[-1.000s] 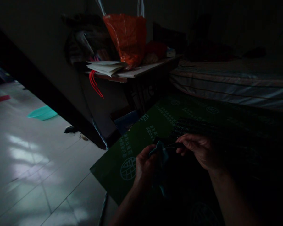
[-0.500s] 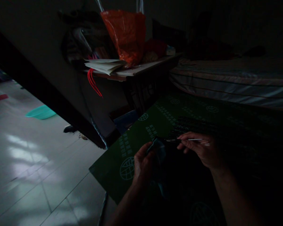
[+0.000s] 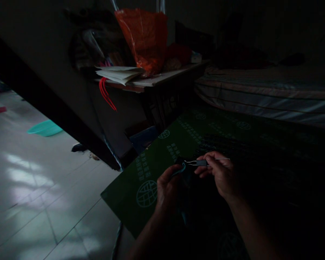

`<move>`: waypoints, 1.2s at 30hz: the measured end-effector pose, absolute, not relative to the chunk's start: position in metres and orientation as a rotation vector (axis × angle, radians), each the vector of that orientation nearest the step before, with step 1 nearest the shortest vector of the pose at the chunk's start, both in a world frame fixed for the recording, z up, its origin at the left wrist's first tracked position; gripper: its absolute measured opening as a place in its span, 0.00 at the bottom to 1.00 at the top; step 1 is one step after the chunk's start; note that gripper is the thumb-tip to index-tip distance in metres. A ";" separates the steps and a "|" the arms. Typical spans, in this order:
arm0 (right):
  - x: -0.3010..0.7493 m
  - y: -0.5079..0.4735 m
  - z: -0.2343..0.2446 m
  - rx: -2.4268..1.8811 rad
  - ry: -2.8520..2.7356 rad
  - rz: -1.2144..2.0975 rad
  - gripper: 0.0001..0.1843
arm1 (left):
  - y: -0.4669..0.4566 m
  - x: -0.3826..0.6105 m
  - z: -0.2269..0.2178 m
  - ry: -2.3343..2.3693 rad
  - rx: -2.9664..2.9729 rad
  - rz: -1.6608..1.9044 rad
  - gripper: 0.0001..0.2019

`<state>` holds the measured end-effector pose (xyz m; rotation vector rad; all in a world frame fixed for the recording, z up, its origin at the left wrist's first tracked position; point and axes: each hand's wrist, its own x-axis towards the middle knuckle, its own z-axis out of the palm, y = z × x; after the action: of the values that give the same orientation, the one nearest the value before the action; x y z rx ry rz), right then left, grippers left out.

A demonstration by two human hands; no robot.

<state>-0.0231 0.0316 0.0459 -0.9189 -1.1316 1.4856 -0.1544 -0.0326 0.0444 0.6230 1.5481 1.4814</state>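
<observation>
My left hand (image 3: 165, 189) is closed on a dark cloth (image 3: 186, 180) with a teal edge, whose lower part hangs into shadow. In my right hand (image 3: 219, 171), thumb and fingers pinch a thin tool with a dark rectangular block (image 3: 202, 163) and metal wires sticking out of both ends. The wires' left ends reach the cloth's upper edge beside my left fingertips; whether they pass through it, I cannot tell. Below both hands lies a green board (image 3: 119, 195) printed with pale globes and lettering. Several dark slender pieces (image 3: 219, 142) lie on it beyond my right hand, poorly lit.
An orange bag (image 3: 142, 39) and white papers (image 3: 119, 74) sit on a table (image 3: 162, 79) at the back. Red cords (image 3: 106, 94) dangle from its edge. To the right is a bed (image 3: 260, 88). A teal basin (image 3: 45, 128) rests on the tiled floor at left.
My right hand has moved slightly left and turned, so the tool's dark block and front wires now show. The cloth's teal edge has folded over near my left fingertips.
</observation>
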 end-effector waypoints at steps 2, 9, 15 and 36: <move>-0.023 0.032 0.045 -0.924 -1.139 1.514 0.14 | -0.033 -0.155 0.044 1.510 0.593 1.438 0.12; -0.020 0.033 0.039 -0.864 -1.179 1.513 0.14 | -0.029 -0.163 0.038 1.396 0.530 1.354 0.10; -0.024 0.031 0.035 -0.824 -1.198 1.496 0.15 | -0.020 -0.164 0.038 1.349 0.466 1.439 0.13; 0.020 0.041 0.019 -0.593 -1.518 1.742 0.18 | -0.005 -0.159 0.029 1.150 0.186 1.335 0.06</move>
<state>0.0200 0.0415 0.0187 -0.5927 -1.5177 1.7416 -0.1589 -0.0047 0.0295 0.1861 1.1503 1.3350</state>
